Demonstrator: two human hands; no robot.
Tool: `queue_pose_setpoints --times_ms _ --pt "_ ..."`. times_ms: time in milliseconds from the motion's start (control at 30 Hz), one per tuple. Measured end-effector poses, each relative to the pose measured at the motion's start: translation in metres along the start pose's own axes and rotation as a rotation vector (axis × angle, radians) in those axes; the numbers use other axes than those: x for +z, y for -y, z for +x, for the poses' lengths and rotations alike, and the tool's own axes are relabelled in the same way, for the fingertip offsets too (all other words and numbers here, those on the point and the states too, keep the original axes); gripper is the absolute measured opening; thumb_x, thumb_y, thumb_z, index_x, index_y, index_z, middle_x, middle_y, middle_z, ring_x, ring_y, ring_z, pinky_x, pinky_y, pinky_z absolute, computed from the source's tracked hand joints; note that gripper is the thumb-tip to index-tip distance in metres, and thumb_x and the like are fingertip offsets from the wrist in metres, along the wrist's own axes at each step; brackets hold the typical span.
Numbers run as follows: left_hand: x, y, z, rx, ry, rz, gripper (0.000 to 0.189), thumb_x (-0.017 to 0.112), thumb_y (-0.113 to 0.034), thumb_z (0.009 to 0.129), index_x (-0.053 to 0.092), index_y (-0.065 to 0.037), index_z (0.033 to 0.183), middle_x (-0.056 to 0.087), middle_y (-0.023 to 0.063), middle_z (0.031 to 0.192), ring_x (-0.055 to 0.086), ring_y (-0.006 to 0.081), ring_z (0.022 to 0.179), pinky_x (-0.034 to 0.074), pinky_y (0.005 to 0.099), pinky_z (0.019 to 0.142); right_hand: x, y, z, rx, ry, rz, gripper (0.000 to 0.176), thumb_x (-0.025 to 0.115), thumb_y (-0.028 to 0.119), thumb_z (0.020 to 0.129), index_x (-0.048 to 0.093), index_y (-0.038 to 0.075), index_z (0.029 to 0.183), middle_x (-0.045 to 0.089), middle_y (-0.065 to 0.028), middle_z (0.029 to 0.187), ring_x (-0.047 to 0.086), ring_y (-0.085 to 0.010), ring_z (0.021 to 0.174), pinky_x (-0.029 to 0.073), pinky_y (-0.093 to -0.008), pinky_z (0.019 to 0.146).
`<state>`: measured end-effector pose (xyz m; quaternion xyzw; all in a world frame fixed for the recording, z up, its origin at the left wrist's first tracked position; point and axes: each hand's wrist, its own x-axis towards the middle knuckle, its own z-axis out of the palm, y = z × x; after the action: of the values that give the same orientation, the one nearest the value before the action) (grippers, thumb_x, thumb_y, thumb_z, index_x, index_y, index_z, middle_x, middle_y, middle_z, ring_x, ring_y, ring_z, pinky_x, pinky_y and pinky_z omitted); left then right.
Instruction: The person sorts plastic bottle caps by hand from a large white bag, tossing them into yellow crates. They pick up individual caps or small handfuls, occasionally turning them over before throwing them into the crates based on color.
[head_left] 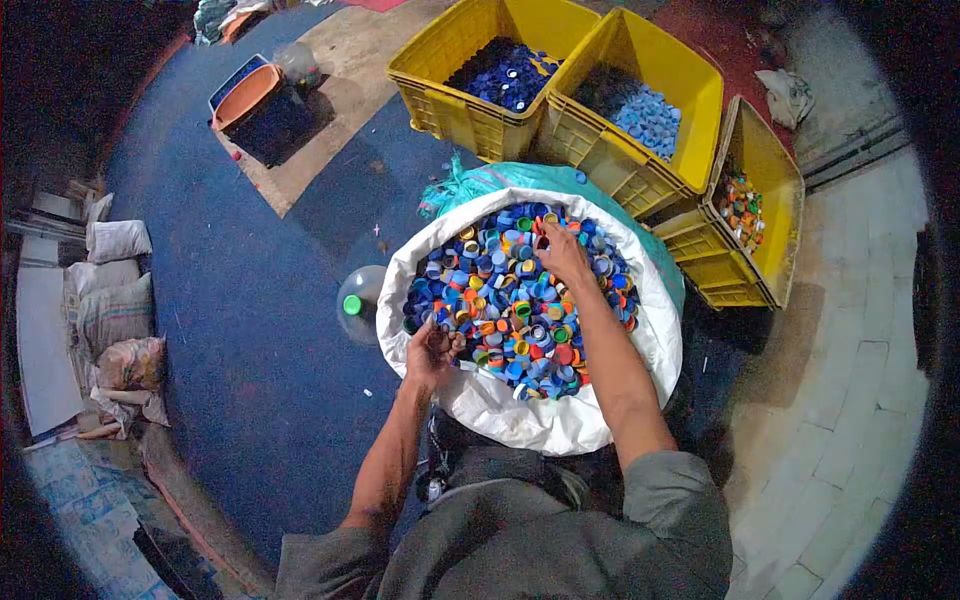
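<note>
A large white sack (402, 270) with its rim rolled down stands in front of me, full of mixed plastic bottle caps (520, 310) in blue, orange, green, red, yellow and white. My right hand (564, 252) is over the far part of the heap, its fingers bent down among the caps; what the fingertips grip is hidden. At the sack's near left rim, my left hand (432, 355) is turned palm up with curled fingers. Something dark seems to lie in it, too small to name.
Beyond the sack stand yellow crates: one with dark blue caps (490, 85), another with light blue caps (648, 120), and a tilted one with orange and white caps (740, 205). A clear jug (362, 305) with a green cap, an orange-rimmed tub (248, 97) and stacked sacks (118, 300) are leftward.
</note>
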<state>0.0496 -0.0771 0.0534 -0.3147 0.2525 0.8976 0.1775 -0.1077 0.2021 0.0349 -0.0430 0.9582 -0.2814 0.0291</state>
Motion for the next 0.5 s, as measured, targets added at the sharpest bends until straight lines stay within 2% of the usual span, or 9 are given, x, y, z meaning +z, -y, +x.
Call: queue_pose_setpoints --times_ms 100,167,267,367,433,500 --pt "-0.011 0.007 0.006 -0.012 -0.056 0.126 0.031 0.058 -0.036 0.088 0.055 -0.006 0.087 0.058 0.0059 0.079 0.056 0.0197 0.071 0.046 0.0319 0.068 -0.008 0.01 -0.004 0.011 0.046 -0.068 0.047 0.067 0.02 0.075 0.052 0.005 0.117 0.056 -0.016 0.117 0.055 -0.035 0.106 0.046 -0.0435 0.089" --pt "0.005 0.009 -0.004 0.037 -0.07 0.17 0.024 0.064 -0.029 0.085 0.055 -0.006 0.087 0.055 0.0034 0.074 0.055 0.0163 0.065 0.045 0.0293 0.062 -0.01 0.013 -0.001 0.061 0.12 -0.106 0.045 0.067 0.021 0.075 0.053 0.007 0.115 0.056 -0.0154 0.117 0.055 -0.0354 0.105 0.046 -0.0446 0.088" --pt "-0.005 0.018 0.004 0.105 -0.097 0.288 0.02 0.068 -0.021 0.083 0.055 -0.007 0.088 0.053 0.0004 0.07 0.053 0.0119 0.061 0.042 0.0253 0.056 -0.009 0.019 -0.002 0.099 0.095 -0.071 0.043 0.068 0.02 0.075 0.054 0.008 0.114 0.058 -0.0159 0.111 0.056 -0.0364 0.103 0.047 -0.0456 0.085" --pt "-0.001 0.025 0.009 0.126 -0.141 0.487 0.019 0.07 -0.016 0.081 0.055 -0.008 0.089 0.051 -0.0024 0.067 0.05 0.008 0.059 0.039 0.0219 0.052 -0.01 0.01 -0.005 0.077 0.032 0.04 0.042 0.068 0.015 0.074 0.054 0.007 0.113 0.059 -0.0184 0.108 0.058 -0.0372 0.1 0.047 -0.0439 0.083" --pt "0.006 0.032 0.005 0.199 -0.148 0.618 0.02 0.071 -0.014 0.08 0.055 -0.007 0.09 0.052 -0.0032 0.067 0.048 0.0062 0.058 0.038 0.0201 0.052 -0.007 0.001 -0.012 0.057 -0.096 0.152 0.042 0.067 0.021 0.075 0.055 0.011 0.114 0.06 -0.0179 0.11 0.06 -0.0382 0.094 0.049 -0.0451 0.081" --pt "0.006 0.039 0.004 0.219 -0.064 0.711 0.023 0.073 -0.009 0.077 0.055 -0.005 0.091 0.053 -0.0036 0.069 0.049 0.0053 0.061 0.04 0.0195 0.054 -0.009 -0.008 -0.02 0.088 -0.157 0.247 0.046 0.07 0.021 0.075 0.053 0.008 0.116 0.061 -0.0166 0.109 0.062 -0.0333 0.091 0.05 -0.0413 0.08"
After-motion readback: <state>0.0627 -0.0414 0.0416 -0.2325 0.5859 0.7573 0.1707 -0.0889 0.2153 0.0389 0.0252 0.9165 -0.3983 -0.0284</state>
